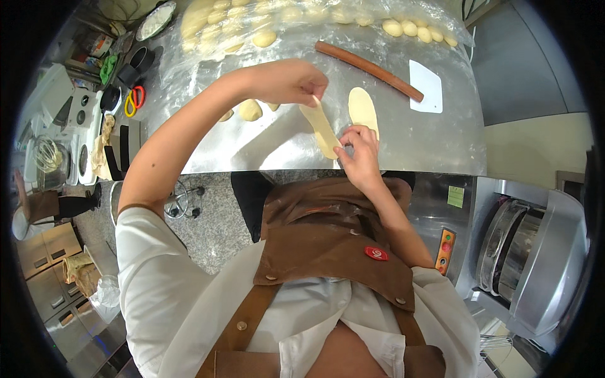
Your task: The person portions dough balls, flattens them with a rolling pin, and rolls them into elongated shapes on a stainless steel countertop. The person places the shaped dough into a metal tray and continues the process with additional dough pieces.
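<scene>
A thin, flattened strip of pale dough (320, 128) stretches between my two hands over the metal worktable. My left hand (295, 82) pinches its far end, with the arm reaching across from the left. At the strip's near end, the thumb and fingers of my right hand (360, 149) grip its edge. Just beyond my right hand lies a second flat oval of dough (362, 105), its lower end partly covered by the fingers. A rounded dough piece (250, 110) rests below my left forearm, with others beside it partly hidden by the arm.
A wooden rolling pin (368, 71) lies diagonally, one end over a white dough scraper (426, 90). Dough balls (264, 38) sit under plastic film (321, 23) at the back. Scissors (134, 101) lie left. A steel machine (529, 255) stands right; another person (40, 208) is far left.
</scene>
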{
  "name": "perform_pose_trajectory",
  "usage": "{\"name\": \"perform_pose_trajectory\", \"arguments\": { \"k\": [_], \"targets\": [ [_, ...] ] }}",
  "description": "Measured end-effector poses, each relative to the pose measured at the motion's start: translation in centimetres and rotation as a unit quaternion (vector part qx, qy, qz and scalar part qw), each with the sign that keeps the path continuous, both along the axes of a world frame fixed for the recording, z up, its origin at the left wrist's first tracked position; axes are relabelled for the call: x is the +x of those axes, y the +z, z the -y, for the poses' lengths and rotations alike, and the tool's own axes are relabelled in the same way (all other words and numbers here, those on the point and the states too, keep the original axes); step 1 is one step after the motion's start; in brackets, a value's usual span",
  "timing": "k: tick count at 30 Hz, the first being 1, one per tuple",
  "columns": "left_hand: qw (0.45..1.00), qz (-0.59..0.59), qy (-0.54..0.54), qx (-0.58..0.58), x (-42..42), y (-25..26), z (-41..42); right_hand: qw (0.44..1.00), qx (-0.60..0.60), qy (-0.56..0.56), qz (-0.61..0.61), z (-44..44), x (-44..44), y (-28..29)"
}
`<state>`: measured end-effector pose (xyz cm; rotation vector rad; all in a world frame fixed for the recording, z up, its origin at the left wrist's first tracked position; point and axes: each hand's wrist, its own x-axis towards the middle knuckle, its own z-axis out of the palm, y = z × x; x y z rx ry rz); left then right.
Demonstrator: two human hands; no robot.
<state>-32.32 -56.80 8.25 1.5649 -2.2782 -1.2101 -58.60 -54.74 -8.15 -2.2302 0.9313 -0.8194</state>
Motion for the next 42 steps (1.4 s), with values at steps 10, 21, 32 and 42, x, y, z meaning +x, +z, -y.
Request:
{"name": "perform_pose_trajectory", "arguments": {
  "k": [10,21,32,42],
  "targets": [
    [0.865,0.148,0.074,-0.473,2.0,-12.0,-14.8,0.965,-0.237,0.111,-0.020,2.2,2.4,-0.3],
    [0.890,0.121,0.202,-0.391,-1.4,-15.2,-20.2,0.972,-0.194,0.116,-0.066,-0.8,-0.1,-0.3],
    [0.871,0.227,0.247,-0.357,-3.8,-16.7,-22.4,0.963,-0.184,0.108,-0.164,-1.6,-0.8,-0.3],
    [0.895,0.144,0.216,-0.363,-0.4,-14.2,-22.7,0.956,-0.198,0.107,-0.187,-1.7,-1.4,-0.7]
  ]
}}
